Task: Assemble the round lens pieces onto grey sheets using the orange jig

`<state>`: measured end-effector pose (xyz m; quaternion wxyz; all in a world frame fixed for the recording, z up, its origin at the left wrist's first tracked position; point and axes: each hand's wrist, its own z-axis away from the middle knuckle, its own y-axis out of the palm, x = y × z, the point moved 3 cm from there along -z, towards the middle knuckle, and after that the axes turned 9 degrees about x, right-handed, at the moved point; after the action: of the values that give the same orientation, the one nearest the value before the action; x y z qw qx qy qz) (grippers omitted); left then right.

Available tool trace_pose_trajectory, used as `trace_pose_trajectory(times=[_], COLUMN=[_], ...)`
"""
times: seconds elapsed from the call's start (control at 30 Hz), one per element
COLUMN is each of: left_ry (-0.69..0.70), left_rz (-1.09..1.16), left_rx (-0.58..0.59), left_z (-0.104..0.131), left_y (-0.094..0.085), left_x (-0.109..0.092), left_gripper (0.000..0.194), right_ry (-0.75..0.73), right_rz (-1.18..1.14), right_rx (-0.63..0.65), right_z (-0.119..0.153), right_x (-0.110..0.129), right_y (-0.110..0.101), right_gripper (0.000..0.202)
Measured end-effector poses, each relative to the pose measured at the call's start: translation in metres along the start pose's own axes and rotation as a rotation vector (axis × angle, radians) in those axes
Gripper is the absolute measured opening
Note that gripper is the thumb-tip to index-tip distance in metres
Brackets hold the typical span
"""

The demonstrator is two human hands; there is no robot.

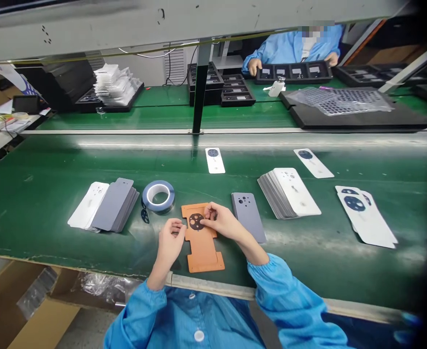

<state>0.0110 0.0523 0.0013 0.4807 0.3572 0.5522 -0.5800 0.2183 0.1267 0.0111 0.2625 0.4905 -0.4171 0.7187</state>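
An orange fixture plate (203,247) with notched sides lies on the green bench in front of me. On its upper part sits a black round camera-cover piece (195,221) with holes. My right hand (222,222) reaches in from the right, thumb and fingertips closed at the piece's right edge. At the plate's left edge is my left hand (171,241), its fingers curled together; anything between them is hidden. A roll of blue tape (158,209) and loose black pieces (145,215) lie left of the plate. Grey phone-shaped panels (250,218) rest to its right.
Stacks of grey and white panels stand at left (113,206) and right (296,191). White panels with black discs (371,220) lie far right, others (215,162) farther back. Across the divider, a co-worker's hands hold a black tray (293,72). A metal post (199,92) rises mid-bench.
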Motion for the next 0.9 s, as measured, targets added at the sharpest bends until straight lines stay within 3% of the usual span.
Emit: trace_pose_trajectory(times=[0.23, 0.67, 0.9], left_ry=[-0.058, -0.11, -0.132], left_rz=[-0.055, -0.186, -0.235], left_rx=[0.032, 0.02, 0.025], left_z=[-0.024, -0.028, -0.033], left_y=[0.008, 0.015, 0.015], left_x=[0.004, -0.003, -0.005], left_gripper=[0.018, 0.016, 0.015], right_ry=[0.006, 0.032, 0.025], right_rz=[-0.03, -0.021, 0.006], right_rx=[-0.001, -0.006, -0.034], right_z=[-0.005, -0.006, -0.006], right_x=[-0.011, -0.011, -0.016], right_y=[-0.003, -0.002, -0.01], right_gripper=[0.022, 0.018, 0.027])
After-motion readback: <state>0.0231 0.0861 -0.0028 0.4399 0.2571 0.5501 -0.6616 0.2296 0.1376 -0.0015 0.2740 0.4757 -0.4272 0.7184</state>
